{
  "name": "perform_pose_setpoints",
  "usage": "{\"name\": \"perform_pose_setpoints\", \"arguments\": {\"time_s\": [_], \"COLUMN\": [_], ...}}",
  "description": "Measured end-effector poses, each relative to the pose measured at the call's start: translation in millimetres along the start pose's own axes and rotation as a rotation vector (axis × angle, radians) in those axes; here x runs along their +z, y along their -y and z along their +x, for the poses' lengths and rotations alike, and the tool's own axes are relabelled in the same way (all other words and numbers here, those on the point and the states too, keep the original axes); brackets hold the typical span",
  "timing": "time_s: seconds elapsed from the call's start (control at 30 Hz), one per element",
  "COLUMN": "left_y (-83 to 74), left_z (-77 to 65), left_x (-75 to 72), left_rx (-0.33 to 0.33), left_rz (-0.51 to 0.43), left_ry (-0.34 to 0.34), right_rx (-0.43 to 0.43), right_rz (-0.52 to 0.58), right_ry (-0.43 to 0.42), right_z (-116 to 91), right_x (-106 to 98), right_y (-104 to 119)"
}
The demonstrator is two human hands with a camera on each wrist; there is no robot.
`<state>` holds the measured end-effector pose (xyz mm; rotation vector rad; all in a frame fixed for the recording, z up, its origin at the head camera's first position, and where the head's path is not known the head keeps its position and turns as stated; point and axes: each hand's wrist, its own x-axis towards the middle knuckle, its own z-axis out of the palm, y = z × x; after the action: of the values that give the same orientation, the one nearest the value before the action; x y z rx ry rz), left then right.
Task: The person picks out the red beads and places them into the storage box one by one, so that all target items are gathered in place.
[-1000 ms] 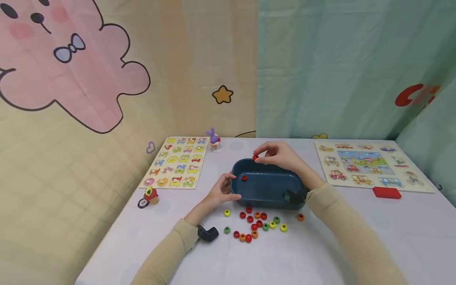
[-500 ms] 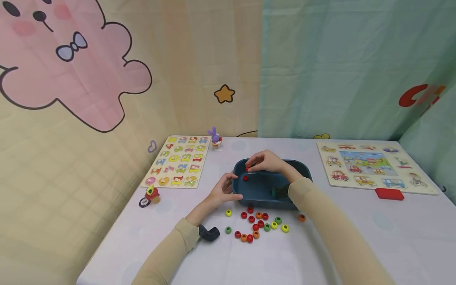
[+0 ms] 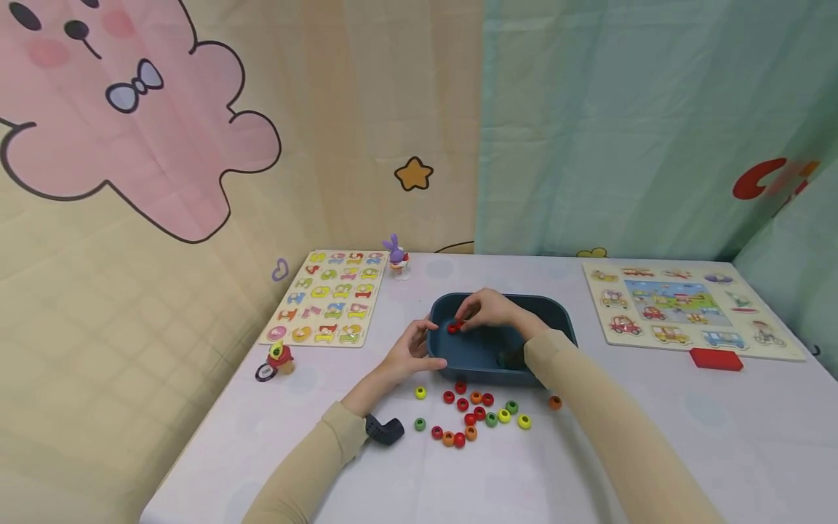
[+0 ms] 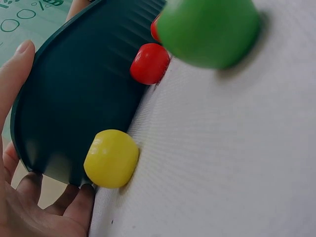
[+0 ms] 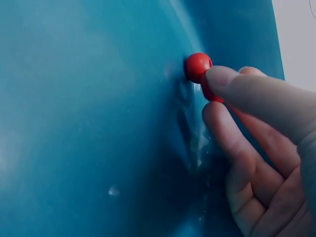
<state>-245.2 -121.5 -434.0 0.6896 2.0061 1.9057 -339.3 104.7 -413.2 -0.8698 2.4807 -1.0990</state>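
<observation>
Inside a dark blue, rounded rectangular plastic tray (image 3: pixel 484 374), the right hand (image 3: pixel 489 309) pinches a small red round bead (image 5: pixel 210 91) between thumb and fingertips, just beside a second glossy red bead (image 5: pixel 196 68). The left hand (image 3: pixel 412 351) grips the tray's left end, thumb and fingers spread around it, while loose red, orange, yellow and green beads (image 3: pixel 462 405) lie scattered on the white-covered counter (image 3: pixel 511 480) along its near side.

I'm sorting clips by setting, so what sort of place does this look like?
Probably a children's play or learning corner, perhaps set up for filming: there's a number puzzle board, a vehicle puzzle board and a cartoon-printed cloth backdrop.
</observation>
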Motion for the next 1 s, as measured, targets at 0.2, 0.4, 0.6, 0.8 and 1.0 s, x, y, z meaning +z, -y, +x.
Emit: {"name": "perform_pose_setpoints", "arguments": {"time_s": [0.2, 0.4, 0.6, 0.8, 1.0], "left_y": [0.9, 1.6, 1.7, -0.2, -0.9], "left_z": [-0.5, -1.0, -2.3, -2.2, 0.0], "left_x": [0.0, 1.5, 2.5, 1.5, 0.1], "left_rx": [-0.003, -0.011, -0.004, 0.001, 0.006], "left_rz": [0.005, 0.001, -0.001, 0.007, 0.008], "left_ry": [0.003, -0.004, -0.015, -0.009, -0.004], "right_rx": [0.026, 0.066, 0.056, -0.043, -0.147], "right_rz": [-0.098, -0.114, -0.109, -0.055, 0.061], "right_ry": [0.009, 0.015, 0.019, -0.021, -0.051], "right_z": [4, 3, -2, -21, -58], "right_x": [5, 7, 2, -20, -33], "right_y": [-1, 0, 7, 31, 61]}}
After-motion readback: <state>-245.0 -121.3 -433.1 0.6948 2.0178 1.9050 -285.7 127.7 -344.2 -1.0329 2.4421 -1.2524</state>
